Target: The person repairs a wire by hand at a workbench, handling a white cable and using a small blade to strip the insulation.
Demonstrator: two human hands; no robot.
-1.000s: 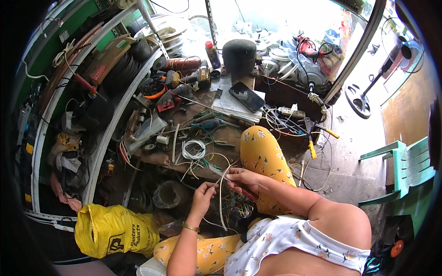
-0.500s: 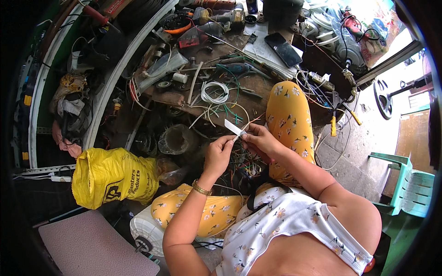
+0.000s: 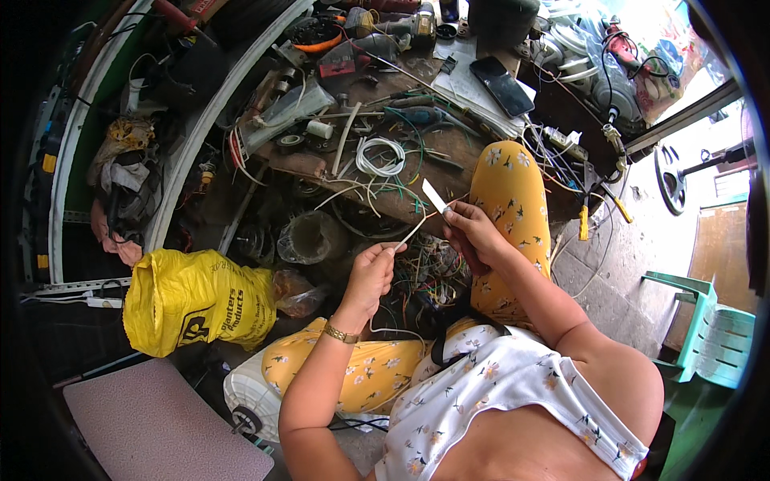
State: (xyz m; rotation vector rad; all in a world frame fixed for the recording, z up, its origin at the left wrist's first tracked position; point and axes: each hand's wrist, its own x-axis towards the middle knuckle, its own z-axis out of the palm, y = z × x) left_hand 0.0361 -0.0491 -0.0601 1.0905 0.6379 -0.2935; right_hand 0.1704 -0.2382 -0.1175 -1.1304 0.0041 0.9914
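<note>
My left hand (image 3: 370, 279), a gold-coloured bracelet on its wrist, pinches a thin white cable (image 3: 413, 232). Its tip points up and right, and a thin reddish strand shows near the blade. In my right hand (image 3: 475, 231) is a knife with a broad pale blade (image 3: 434, 196), which sticks up and left past the fingers. Part of a dark reddish handle shows under that palm. The cable tip lies close to the blade's base; whether they touch I cannot tell. More of the white cable hangs below my left hand toward my lap.
Ahead stands a cluttered wooden bench (image 3: 309, 166) with a coil of white cable (image 3: 380, 157), a black phone (image 3: 502, 86), a drill (image 3: 413, 28) and yellow-handled pliers (image 3: 584, 220). Loose wires (image 3: 433, 276) lie below my hands. A yellow sack (image 3: 196, 301) stands left, a green chair (image 3: 718, 329) right.
My hands have drawn apart: the left moved down and left with the cable, the right slightly up and right with the knife. More cable shows between them.
</note>
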